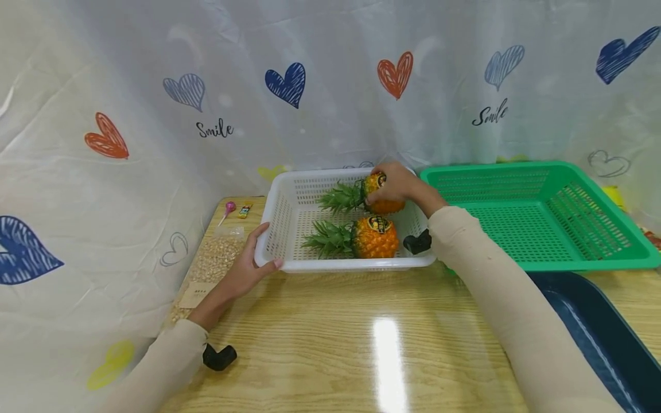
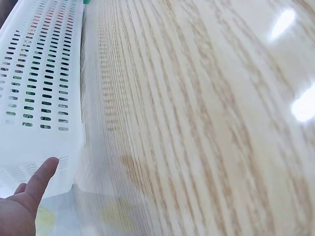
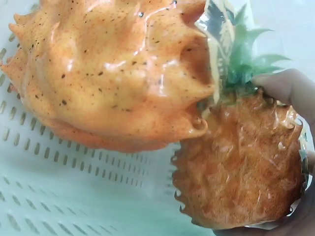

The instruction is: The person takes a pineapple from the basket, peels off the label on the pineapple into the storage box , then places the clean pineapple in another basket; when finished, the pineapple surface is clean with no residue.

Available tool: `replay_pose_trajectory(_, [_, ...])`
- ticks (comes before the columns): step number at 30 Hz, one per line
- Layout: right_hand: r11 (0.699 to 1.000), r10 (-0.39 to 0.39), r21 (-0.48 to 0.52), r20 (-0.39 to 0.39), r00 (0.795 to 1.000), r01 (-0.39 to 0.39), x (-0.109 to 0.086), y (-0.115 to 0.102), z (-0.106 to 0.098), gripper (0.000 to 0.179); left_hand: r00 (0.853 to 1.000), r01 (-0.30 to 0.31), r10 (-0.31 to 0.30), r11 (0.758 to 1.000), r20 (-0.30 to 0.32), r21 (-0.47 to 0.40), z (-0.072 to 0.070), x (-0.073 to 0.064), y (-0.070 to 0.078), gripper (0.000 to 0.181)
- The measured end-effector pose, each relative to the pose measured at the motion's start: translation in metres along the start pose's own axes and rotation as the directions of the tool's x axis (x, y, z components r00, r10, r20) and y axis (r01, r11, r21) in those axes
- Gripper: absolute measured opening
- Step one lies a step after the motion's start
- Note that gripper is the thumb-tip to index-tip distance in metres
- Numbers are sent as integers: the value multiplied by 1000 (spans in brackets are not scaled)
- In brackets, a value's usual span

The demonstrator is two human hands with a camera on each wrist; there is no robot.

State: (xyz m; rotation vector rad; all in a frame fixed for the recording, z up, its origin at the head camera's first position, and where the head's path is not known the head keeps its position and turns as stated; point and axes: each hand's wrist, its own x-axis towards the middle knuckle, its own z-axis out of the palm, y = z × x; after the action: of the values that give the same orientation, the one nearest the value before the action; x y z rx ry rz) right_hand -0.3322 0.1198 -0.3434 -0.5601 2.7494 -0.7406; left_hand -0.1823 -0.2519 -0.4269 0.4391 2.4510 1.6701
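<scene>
Apparently positioning fruit is the step: the right hand (image 1: 396, 181) grips the far pineapple (image 1: 385, 207) in the white basket's (image 1: 330, 265) back right, behind the near pineapple (image 1: 377, 240), while the left hand (image 1: 247, 265) holds its near-left corner, the next move likely wanting a steady grip.

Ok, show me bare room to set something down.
Bare: the table in front of the white basket, between the sleeves; inside the green basket. Crowded: the white basket, with two pineapples and the right hand; the table's left edge, under a filled bag.
</scene>
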Motion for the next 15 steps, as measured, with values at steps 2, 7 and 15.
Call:
replay_pose_trajectory(2, [1000,-9,2,-11,1000,9,-1,0,-2,79,1000,1,-1,1000,4,0,0,0,0,89])
replay_pose_trajectory(7, [999,-28,18,-40,999,29,-4,-1,-8,79,1000,7,-7,1000,1,5,-1,-1,1,88])
replay_pose_trajectory(15, [999,-46,20,-43,998,47,-11,-10,-18,85,1000,11,-11,1000,8,-1,-1,-1,0,88])
